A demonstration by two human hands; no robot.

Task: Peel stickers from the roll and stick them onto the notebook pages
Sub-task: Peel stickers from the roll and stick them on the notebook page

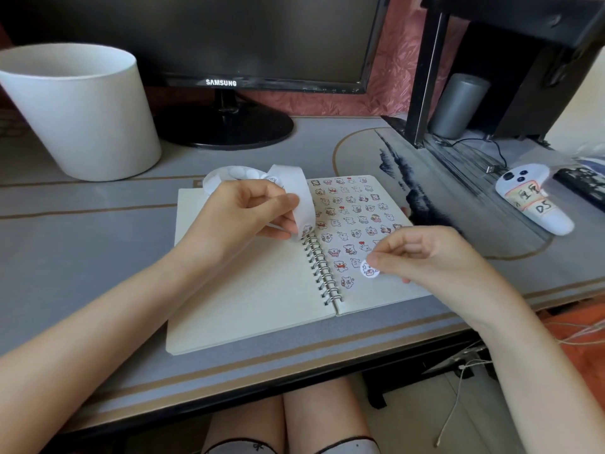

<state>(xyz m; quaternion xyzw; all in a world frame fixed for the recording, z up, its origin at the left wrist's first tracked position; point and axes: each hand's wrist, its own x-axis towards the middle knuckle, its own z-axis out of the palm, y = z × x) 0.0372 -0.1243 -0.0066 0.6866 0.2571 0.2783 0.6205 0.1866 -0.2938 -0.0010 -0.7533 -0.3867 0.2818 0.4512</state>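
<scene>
Our spiral notebook (248, 299) lies open and flat on the smooth grey desk mat (98, 250). Its pages are matte cream paper, joined by a metal wire coil (322, 270). The left page is bare. The right page (386, 290) carries rows of small cartoon stickers (353, 217) over most of its upper part.

Our left hand (242, 214) hovers over the top of the left page, palm turned inward. Its thumb and fingers are curled and pinch a glossy white backing strip of the sticker roll (296, 188). The strip arches up behind the hand and curls down toward the coil, with one printed sticker showing near its lower end.

Our right hand (425, 253) hangs over the lower part of the right page, knuckles up and fingers folded in. Thumb and forefinger are closed on the edge of one round white sticker (369, 269) with a small cartoon figure. It sits just at the page, below the last row; we cannot tell whether it touches the paper.

Behind stand a matte white tapered bin (82, 109), a black monitor (212, 37) and, to the right, a white handheld controller (530, 198) with a handwritten label.
</scene>
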